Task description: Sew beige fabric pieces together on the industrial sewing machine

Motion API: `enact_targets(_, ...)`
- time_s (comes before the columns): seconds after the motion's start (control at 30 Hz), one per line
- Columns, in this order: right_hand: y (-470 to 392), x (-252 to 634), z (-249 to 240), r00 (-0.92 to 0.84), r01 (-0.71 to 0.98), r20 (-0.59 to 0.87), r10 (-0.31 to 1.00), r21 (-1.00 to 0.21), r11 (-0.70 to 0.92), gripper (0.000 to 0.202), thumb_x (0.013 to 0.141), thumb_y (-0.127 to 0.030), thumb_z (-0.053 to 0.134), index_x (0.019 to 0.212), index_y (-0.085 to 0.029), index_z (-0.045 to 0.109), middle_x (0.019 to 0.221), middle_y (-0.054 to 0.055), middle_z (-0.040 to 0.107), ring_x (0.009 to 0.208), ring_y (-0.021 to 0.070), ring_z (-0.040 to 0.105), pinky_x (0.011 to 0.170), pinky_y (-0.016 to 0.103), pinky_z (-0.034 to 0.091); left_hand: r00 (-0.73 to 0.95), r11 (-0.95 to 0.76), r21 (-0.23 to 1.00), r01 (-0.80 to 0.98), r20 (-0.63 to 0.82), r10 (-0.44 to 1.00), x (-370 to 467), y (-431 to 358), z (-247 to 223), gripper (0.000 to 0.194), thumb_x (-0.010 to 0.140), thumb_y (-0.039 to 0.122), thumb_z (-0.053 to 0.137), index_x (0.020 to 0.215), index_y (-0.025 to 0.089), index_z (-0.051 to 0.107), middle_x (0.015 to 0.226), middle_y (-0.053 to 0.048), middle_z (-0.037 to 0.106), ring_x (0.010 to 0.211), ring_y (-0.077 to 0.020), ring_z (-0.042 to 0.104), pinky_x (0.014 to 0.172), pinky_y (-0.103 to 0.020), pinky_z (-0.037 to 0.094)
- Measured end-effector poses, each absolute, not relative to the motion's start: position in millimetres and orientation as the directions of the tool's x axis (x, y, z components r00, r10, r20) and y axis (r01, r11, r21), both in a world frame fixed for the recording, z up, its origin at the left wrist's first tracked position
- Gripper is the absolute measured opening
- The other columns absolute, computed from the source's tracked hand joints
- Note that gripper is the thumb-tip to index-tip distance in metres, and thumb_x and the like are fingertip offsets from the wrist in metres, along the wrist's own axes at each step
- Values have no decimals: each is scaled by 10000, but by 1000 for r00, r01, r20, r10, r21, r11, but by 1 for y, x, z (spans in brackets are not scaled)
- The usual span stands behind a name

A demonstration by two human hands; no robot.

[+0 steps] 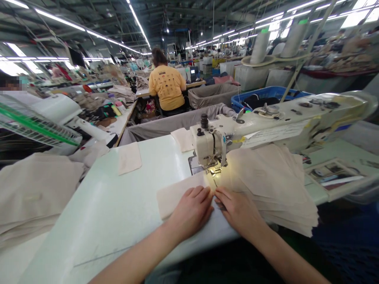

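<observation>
A cream sewing machine (207, 140) stands on a pale green table (118, 205), its lamp lighting the needle area. Just in front of the presser foot (215, 171), my left hand (194, 207) has its fingers pressed together on the right end of a beige fabric piece (174, 193). My right hand (235, 207) meets it there, its thumb and fingers pinched at the fabric's edge; a small dark item shows under these fingers. Beige fabric sheets (266, 173) lie stacked right of the needle, under the machine arm.
Small beige pieces (129, 158) lie at the table's back edge. More fabric (32, 193) is piled at the left, near a fan (38, 122). Behind the table are a grey cloth-lined bin (177, 122), a blue basket (275, 92) and a seated person (167, 85). Thread cones (260, 46) stand at the upper right.
</observation>
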State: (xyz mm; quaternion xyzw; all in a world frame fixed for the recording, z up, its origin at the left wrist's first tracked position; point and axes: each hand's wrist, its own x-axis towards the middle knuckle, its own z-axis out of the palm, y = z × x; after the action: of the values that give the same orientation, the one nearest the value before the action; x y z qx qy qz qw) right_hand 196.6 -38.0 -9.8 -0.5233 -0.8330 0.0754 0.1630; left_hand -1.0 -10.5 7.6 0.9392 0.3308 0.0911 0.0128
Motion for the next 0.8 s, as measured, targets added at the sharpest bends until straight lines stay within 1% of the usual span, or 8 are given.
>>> enact_targets(0.07, -39, 197, -11, -403, 856, 171, 899, -276, 437, 269, 976, -133, 481, 1164, -179, 668, 1223, 108, 705, 921, 202, 720, 768, 289, 538, 777, -802, 88, 590, 207, 595, -3, -10, 4, 344, 972, 264, 527, 1293, 145, 547, 1315, -147, 615, 1243, -315, 564, 1031, -474, 525)
enact_targets(0.13, -39, 197, -8, -402, 868, 120, 907, -265, 420, 261, 985, -136, 485, 1171, -174, 663, 1213, 104, 705, 922, 207, 718, 758, 293, 532, 785, -816, 92, 571, 229, 575, -3, -10, 2, 356, 981, 278, 515, 1299, 122, 551, 1319, -155, 610, 1285, -322, 540, 1081, -461, 504)
enact_targets(0.27, -30, 192, 3, -380, 893, 5, 925, -258, 369, 255, 1001, -153, 488, 1200, -175, 646, 1182, 79, 702, 938, 214, 713, 743, 295, 519, 790, -816, 119, 565, 205, 577, -3, 1, 4, 297, 996, 303, 489, 1201, 125, 610, 1224, -151, 645, 1229, -311, 578, 1046, -461, 539)
enact_targets(0.37, -18, 187, 10, -347, 914, -41, 937, -238, 328, 240, 1013, -171, 468, 1171, -181, 649, 1168, 70, 699, 892, 208, 713, 697, 292, 501, 785, -810, 155, 566, 198, 586, -3, 16, 7, 265, 1010, 303, 461, 1120, 140, 639, 1160, -142, 659, 1199, -295, 594, 1012, -453, 559)
enact_targets(0.47, -4, 182, 13, -323, 928, -45, 945, -211, 307, 234, 1016, -171, 449, 1135, -182, 651, 1152, 69, 700, 842, 199, 708, 654, 286, 476, 786, -815, 175, 553, 214, 579, -6, 32, 8, 274, 1020, 308, 441, 1097, 143, 646, 1149, -141, 655, 1198, -285, 594, 1018, -446, 552)
enact_targets(0.63, 10, 178, 15, -312, 926, -3, 950, -227, 303, 268, 1008, -156, 453, 1212, -199, 622, 1228, 62, 687, 878, 193, 706, 673, 279, 470, 783, -816, 203, 541, 233, 577, -10, 57, 9, 273, 1025, 297, 429, 1143, 157, 632, 1193, -137, 638, 1208, -268, 589, 1035, -431, 537)
enact_targets(0.73, 8, 178, 16, -297, 927, 4, 955, -240, 289, 229, 1013, -197, 482, 1179, -197, 640, 1231, 62, 688, 885, 198, 708, 685, 285, 480, 776, -810, 215, 546, 234, 586, -12, 65, 11, 268, 1017, 273, 435, 1175, 160, 619, 1211, -135, 631, 1172, -256, 603, 1026, -422, 539)
enact_targets(0.8, 2, 178, 16, -288, 925, 21, 957, -252, 284, 207, 1017, -219, 493, 1141, -195, 657, 1204, 62, 697, 903, 201, 707, 698, 284, 488, 773, -806, 217, 551, 230, 591, -12, 67, 11, 272, 1014, 270, 441, 1190, 153, 613, 1183, -134, 637, 1127, -251, 619, 1006, -415, 548)
